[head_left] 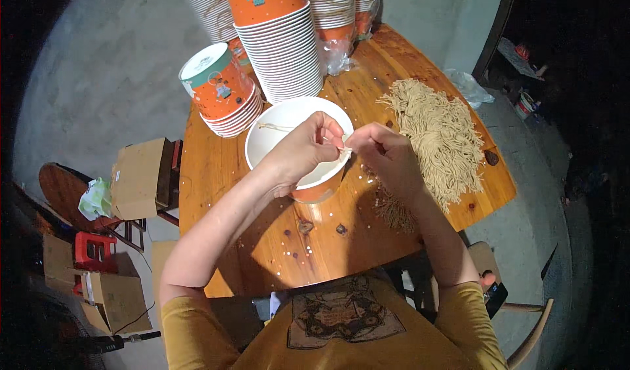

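A paper bucket [261, 148], white inside and orange outside, stands mouth up on the wooden table before me. My left hand [307, 148] reaches over its mouth, thumb and fingers pinched on a pale cord [272, 127] whose length trails across the white inside. Just right of it, at the bucket's right rim, my right hand [387, 155] is closed in a pinch on the same cord, fingertips almost meeting the left ones. The exact spot where the cord meets the rim is hidden by my fingers. A big heap of tan cords [436, 140] lies right of my right hand.
Behind the bucket rises a tall stack of nested buckets [279, 55], with a shorter stack [220, 91] at its left. More bagged stacks [331, 6] stand at the back. Small white bits dot the wooden table [315, 239]. Cardboard boxes [139, 176] and a red stool [92, 250] are at left.
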`<state>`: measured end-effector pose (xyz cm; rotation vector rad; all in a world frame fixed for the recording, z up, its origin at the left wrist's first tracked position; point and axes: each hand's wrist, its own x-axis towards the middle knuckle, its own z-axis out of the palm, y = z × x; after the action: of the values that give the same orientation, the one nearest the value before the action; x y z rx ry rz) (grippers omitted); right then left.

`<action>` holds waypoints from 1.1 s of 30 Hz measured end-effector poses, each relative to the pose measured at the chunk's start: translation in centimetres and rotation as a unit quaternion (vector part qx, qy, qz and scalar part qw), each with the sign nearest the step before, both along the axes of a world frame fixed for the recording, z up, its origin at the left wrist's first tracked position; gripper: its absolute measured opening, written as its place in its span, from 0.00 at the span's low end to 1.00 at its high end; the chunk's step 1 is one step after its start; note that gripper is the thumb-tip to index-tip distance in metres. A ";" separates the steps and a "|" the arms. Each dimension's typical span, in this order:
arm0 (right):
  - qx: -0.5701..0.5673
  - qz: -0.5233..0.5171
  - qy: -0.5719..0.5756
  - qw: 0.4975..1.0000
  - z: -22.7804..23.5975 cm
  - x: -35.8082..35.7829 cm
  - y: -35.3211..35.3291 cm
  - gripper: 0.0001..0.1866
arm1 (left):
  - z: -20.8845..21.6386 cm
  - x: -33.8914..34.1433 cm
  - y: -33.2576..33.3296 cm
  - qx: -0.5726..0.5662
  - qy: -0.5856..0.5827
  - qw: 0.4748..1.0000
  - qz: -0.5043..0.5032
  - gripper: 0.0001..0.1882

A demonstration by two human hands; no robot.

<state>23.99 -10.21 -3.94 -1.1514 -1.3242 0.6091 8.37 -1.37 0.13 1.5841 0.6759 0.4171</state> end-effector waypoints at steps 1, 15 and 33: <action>0.017 -0.027 -0.080 0.996 0.4 -0.1 -0.3 0.10 | 0.0 0.0 -0.1 0.000 0.000 1.000 0.000 0.15; -0.006 -0.059 -0.138 0.989 0.8 -0.7 -0.3 0.04 | 0.2 -0.5 -0.2 0.168 0.089 0.980 -0.058 0.22; 0.036 -0.094 -0.212 0.972 1.1 -0.8 -0.2 0.09 | 0.4 -0.3 -1.1 0.356 0.014 0.934 -0.020 0.26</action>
<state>23.15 -10.41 -2.80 -1.3763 -1.5563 0.1773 8.07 -2.45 0.51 2.2875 0.5358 0.6583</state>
